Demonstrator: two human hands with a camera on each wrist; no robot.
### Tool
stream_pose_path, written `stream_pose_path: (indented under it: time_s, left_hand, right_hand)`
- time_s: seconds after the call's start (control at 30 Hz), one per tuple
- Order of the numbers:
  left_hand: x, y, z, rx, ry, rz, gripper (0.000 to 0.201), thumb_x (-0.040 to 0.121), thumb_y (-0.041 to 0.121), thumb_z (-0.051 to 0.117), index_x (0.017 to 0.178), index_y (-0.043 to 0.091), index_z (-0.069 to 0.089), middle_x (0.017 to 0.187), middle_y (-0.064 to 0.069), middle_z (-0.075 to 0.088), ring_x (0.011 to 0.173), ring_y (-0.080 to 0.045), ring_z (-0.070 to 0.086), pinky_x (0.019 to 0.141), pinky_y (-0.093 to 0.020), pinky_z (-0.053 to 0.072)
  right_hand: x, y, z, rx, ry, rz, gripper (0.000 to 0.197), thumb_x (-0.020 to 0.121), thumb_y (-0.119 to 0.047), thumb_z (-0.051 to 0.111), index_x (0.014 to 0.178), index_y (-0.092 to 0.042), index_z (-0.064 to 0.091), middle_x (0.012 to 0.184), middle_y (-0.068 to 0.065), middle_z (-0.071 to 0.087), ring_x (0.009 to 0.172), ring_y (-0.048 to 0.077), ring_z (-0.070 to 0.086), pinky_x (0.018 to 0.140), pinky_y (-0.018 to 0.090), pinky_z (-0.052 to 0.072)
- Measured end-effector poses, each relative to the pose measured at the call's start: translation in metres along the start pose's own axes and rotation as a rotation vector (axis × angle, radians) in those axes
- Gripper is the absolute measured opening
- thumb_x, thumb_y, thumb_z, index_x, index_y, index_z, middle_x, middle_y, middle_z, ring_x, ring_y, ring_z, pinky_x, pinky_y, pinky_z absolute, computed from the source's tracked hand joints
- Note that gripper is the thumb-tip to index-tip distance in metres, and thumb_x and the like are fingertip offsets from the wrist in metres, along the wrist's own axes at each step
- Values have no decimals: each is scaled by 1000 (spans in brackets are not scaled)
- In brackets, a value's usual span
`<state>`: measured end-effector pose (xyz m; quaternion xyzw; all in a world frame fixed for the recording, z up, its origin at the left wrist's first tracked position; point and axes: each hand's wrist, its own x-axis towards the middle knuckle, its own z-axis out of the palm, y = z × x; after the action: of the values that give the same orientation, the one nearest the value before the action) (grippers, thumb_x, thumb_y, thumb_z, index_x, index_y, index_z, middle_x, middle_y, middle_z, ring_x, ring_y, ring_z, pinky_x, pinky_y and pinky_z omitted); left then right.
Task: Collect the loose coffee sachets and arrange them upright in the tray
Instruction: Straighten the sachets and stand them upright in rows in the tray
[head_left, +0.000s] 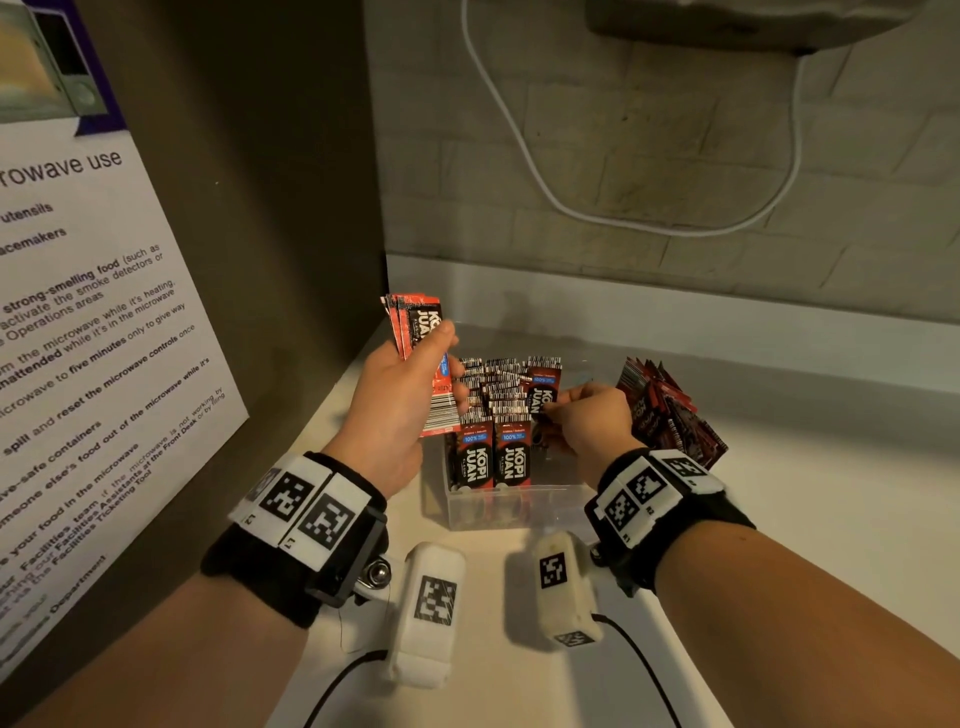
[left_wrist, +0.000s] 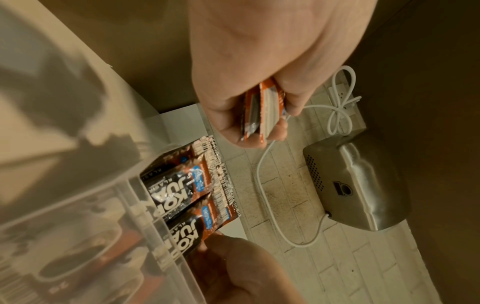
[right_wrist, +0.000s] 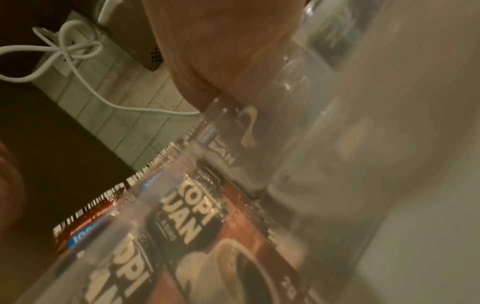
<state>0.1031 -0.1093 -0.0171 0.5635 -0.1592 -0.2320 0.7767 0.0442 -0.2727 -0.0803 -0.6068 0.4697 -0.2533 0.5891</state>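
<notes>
Hands (head_left: 395, 395) pinch sachets (head_left: 423, 338) over tray (head_left: 514, 506) (sachets upright).

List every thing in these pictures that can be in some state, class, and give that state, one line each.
Left hand: raised, grips a bundle of sachets.
Held bundle: fanned, above the counter.
Right hand: in the tray, pinches one sachet.
Pinched sachet: upright.
Clear tray: partly filled, rows standing upright.
Loose sachets: heaped right of the tray, uncollected.
White cable: hangs slack on the wall.
</notes>
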Motion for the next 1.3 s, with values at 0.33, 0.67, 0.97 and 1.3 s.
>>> stream_pose_path:
  time_s: [0.33, 0.67, 0.97, 1.3]
  left_hand:
    - [-1, -1, -1, 7, -7, -4, 16, 95, 28, 58, 92, 13, 59, 64, 0, 56, 50, -11, 53, 52, -26, 47]
    - [-2, 1, 1, -18, -13, -31, 17, 96, 27, 54, 90, 12, 58, 59, 0, 56, 47, -11, 53, 45, -23, 46]
    - [-5, 2, 10, -12, -34, -26, 13, 92, 30, 62, 96, 18, 62, 66, 1, 64, 57, -13, 63, 52, -26, 51]
    - [-4, 3, 24, -16, -51, 23, 40, 88, 38, 65, 117, 9, 60, 103, -13, 71, 91, -27, 72, 74, -38, 56]
  right_hand:
    - [4, 3, 2, -44, 11, -24, 19, 82, -4, 70, 71, -13, 57, 89, 14, 70, 86, 30, 69, 81, 49, 57]
    - [1, 3, -1, -64, 77, -100, 28, 79, -2, 72, 70, -16, 49, 90, 15, 67, 86, 32, 68, 77, 49, 58]
    - [-58, -54, -20, 94, -117, -398, 18, 85, -17, 70, 73, -14, 57, 67, 4, 54, 57, 16, 49, 53, 29, 44]
    - [-103, -65, -11, -25, -289, -551, 15, 78, -4, 74, 84, -14, 64, 70, 4, 63, 58, 18, 61, 61, 34, 56]
